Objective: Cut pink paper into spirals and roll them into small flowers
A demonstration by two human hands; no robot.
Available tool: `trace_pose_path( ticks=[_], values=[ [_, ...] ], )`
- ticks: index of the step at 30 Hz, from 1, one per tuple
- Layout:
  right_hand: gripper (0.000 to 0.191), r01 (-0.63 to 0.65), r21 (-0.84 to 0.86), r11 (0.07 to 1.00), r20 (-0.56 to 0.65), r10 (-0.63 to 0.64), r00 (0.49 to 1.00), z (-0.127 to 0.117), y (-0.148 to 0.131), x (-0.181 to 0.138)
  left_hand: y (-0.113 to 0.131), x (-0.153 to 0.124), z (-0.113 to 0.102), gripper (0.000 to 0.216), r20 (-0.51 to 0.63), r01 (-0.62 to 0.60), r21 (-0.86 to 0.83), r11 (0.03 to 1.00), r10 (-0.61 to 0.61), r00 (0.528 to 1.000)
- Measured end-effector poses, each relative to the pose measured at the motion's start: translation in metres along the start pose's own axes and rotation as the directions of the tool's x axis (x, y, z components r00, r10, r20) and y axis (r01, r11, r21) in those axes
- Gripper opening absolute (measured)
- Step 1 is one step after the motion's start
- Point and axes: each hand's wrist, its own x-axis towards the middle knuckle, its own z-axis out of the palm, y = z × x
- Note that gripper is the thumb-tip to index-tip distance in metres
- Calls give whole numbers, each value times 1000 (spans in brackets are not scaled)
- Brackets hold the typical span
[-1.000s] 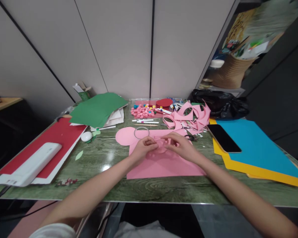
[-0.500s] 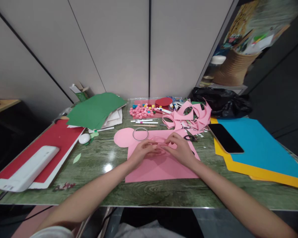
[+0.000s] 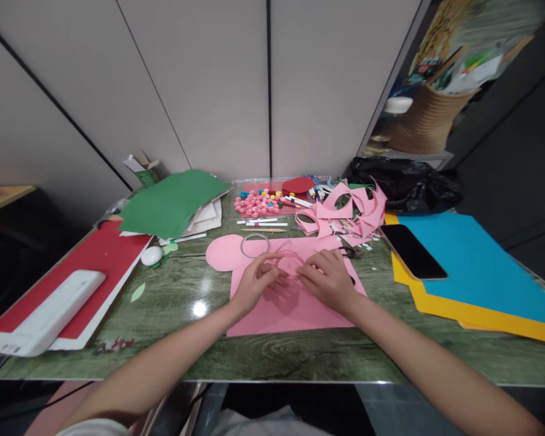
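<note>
Over the pink paper sheet (image 3: 295, 315), my left hand (image 3: 254, 283) and my right hand (image 3: 329, 280) face each other. Between them is a thin curled strip of pink paper (image 3: 289, 253), bent into a rounded loop. Both hands have their fingertips pinched on it, though the exact grip is partly hidden and the pink blends with the sheet. A round metal ring (image 3: 255, 244) lies just beyond my left hand, beside a pink paper circle (image 3: 226, 253). Dark-handled scissors (image 3: 349, 251) lie partly behind my right hand.
Pink rolled paper pieces (image 3: 257, 203), white pens (image 3: 266, 224) and pink paper offcuts (image 3: 345, 209) lie at the back. Green sheets (image 3: 175, 203), red paper (image 3: 111, 254) and a white device (image 3: 49, 312) are left. A phone (image 3: 413, 251) rests on blue paper (image 3: 485, 272) at right.
My hands have drawn slightly apart and the curled pink strip shows as a larger, clearer loop between them. The view has shifted slightly.
</note>
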Motion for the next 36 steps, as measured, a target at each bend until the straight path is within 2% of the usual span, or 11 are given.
trace_pose_path(
  ticks=[4, 9, 12, 14, 17, 19, 20, 23, 28, 31, 36],
  values=[
    [19, 154, -105, 982, 6, -154, 988, -1, 5, -4, -2, 1, 2, 42, -6, 104, -110, 988, -106, 994],
    [18, 254, -70, 965, -56, -258, 964, 5, 6, -5, -10, 6, 2, 47, -56, 157, -187, 970, -170, 984],
    [21, 84, 111, 990, -52, -78, 996, 8, 3, -1, -13, 10, -2, 43, -96, 116, -107, 988, -126, 987],
    [45, -115, 298, 948, 37, 109, 993, 9, 1, 2, -13, 12, -5, 39, -114, 86, -27, 996, -88, 990],
    [72, -397, 516, 759, 198, 345, 917, 11, 0, 5, -14, 14, -8, 31, -125, 58, 58, 997, -50, 991],
    [71, -534, 590, 605, 323, 429, 843, 15, 1, 6, -14, 14, -8, 25, -129, 39, 99, 994, -26, 991],
    [61, -580, 606, 545, 378, 444, 812, 16, 1, 6, -15, 13, -7, 23, -132, 26, 128, 991, -9, 991],
    [19, -638, 612, 467, 461, 446, 768, 18, 1, 7, -15, 10, -6, 22, -144, -26, 206, 978, 56, 988],
    [20, -640, 632, 437, 459, 455, 763, 14, 4, 10, -11, 10, -7, 24, -176, -143, 340, 930, 212, 961],
    [21, -638, 648, 417, 482, 424, 767, 9, 6, 12, -11, 13, -10, 37, -195, -198, 323, 926, 270, 943],
    [17, -634, 648, 422, 508, 381, 772, 4, 5, 14, -13, 18, -13, 63, -43, -120, 120, 985, 126, 991]
  ],
)
